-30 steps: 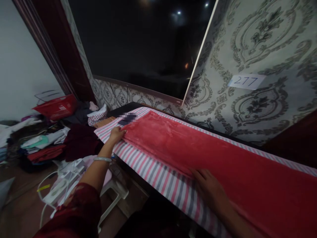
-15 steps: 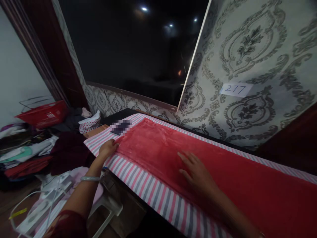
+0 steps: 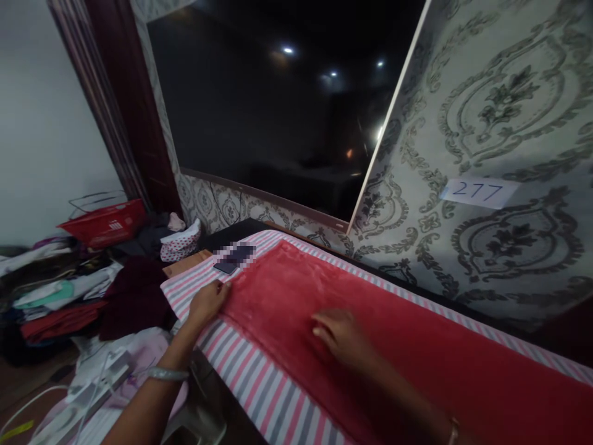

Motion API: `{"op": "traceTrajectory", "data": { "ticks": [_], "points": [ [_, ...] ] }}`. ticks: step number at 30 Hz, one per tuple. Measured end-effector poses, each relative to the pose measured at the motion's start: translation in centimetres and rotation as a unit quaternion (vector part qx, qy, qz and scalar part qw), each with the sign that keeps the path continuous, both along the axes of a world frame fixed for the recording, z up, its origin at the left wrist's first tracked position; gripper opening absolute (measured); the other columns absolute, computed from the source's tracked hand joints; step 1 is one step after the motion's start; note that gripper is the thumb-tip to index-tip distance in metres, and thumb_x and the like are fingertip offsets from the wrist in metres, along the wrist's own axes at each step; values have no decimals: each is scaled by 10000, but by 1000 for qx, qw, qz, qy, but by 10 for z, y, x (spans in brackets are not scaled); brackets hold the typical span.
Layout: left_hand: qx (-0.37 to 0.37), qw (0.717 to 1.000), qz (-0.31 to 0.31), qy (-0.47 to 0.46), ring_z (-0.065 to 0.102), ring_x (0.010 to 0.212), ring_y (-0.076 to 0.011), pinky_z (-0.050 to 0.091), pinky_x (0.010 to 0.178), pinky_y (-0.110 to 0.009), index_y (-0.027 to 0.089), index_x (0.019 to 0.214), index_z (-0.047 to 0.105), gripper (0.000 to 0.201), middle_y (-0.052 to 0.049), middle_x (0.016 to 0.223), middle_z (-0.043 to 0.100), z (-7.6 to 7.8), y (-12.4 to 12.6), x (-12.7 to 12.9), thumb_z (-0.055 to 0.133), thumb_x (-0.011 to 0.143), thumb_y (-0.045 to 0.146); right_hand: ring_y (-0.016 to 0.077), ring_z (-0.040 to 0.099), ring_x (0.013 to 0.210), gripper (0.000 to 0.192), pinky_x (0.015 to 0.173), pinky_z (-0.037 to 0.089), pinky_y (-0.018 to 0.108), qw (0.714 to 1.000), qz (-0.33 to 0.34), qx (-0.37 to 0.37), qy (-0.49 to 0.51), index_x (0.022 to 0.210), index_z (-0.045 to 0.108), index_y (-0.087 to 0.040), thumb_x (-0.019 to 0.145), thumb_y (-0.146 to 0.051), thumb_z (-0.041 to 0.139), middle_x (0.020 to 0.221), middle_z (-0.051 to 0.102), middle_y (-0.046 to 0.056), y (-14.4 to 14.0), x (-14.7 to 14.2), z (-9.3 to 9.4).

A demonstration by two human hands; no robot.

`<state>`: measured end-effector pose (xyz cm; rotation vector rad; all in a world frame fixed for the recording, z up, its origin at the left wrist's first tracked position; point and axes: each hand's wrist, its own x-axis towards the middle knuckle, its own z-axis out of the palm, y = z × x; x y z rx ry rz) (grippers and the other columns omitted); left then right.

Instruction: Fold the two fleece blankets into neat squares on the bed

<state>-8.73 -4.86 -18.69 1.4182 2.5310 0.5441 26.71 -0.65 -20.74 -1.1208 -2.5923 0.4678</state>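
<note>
A long red plush cloth (image 3: 417, 346) lies flat along a table covered with a pink, grey and white striped sheet (image 3: 259, 383). My left hand (image 3: 208, 301) pinches the cloth's near left corner at its end. My right hand (image 3: 340, 337) rests flat on the cloth, fingers together and pointing left, a short way from the left hand. A dark phone (image 3: 234, 259) lies on the striped sheet just beyond the cloth's end.
A large dark screen (image 3: 278, 123) and patterned wallpaper with a paper label reading 277 (image 3: 479, 191) back the table. To the left are piles of folded clothes (image 3: 60, 296), a red basket (image 3: 106, 222), a white plastic stool (image 3: 199, 420) and cables.
My right hand has slid left along the red cloth from its near edge toward the left hand. My left hand has kept its hold on the corner. The view has shifted slightly.
</note>
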Motion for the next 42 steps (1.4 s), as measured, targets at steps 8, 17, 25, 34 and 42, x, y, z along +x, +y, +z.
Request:
{"op": "traceTrajectory", "data": {
  "ticks": [8,17,25,34,42],
  "points": [
    [63,994,84,26,695,996,-290,430,752,-332,174,1200,591,431,-121,1019,752,-29,-12,19,310,990,424,232,486,1363,547,1128,363,334,990,-131,-28,48,1459,476,-112,938,-273,504,1449,544,149,155,-78,21],
    [88,992,90,17,695,956,-256,419,745,-307,189,1174,589,334,-82,939,741,-41,-14,21,438,966,402,295,614,1196,582,969,468,367,982,-166,-81,25,1413,525,-124,923,-437,537,1306,647,171,243,-145,-2],
    [210,970,116,-43,693,837,-211,436,695,-286,243,1104,603,306,-26,871,721,-60,-18,16,379,948,382,187,645,705,319,594,428,246,984,-144,-88,54,855,714,-144,896,-403,533,761,719,47,272,-178,-7],
    [250,955,157,-11,671,901,-242,470,754,-323,257,1151,616,338,-59,955,705,-91,-13,8,424,934,430,183,604,809,202,638,344,263,986,-162,4,23,854,687,-193,902,-345,562,898,715,62,267,-181,-30],
    [188,972,140,-15,679,978,-238,471,797,-309,225,1146,617,295,-66,1053,727,-66,-15,14,437,947,347,252,629,1055,292,830,428,309,985,-169,-8,-46,1127,689,-158,927,-328,561,1137,705,134,255,-187,-3]
  ]
}}
